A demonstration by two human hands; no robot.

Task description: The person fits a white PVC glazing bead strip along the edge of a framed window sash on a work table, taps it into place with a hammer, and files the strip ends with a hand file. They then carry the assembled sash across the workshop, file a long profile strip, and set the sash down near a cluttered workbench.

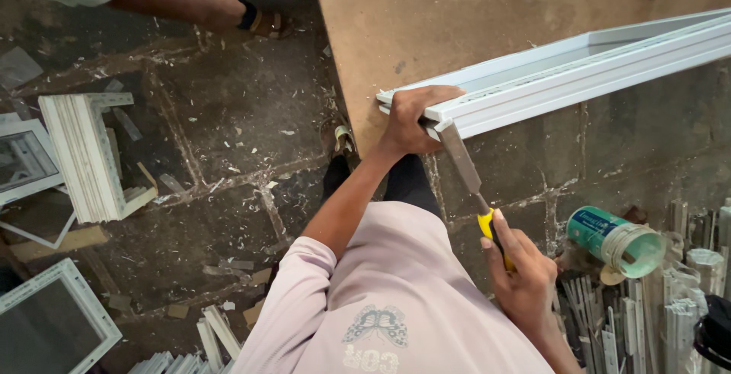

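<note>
Overhead, a brown table point(487, 8) carries a long white plastic frame point(579, 73) along its edge. Its near end is clamped under the left hand point(411, 119), fingers curled over it. Lower, the right hand point(521, 271) wraps tight around a yellow-handled chisel point(468, 172), blade touching that end.

stacked white frames point(84, 153) | green can point(617, 241) | another person's foot point(228, 8)

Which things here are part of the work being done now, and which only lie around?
In use:
- left hand gripping the white frame profile
- right hand holding the chisel
- board under the profile

Lying about:
- green can
- stacked white frames
- offcuts
</note>
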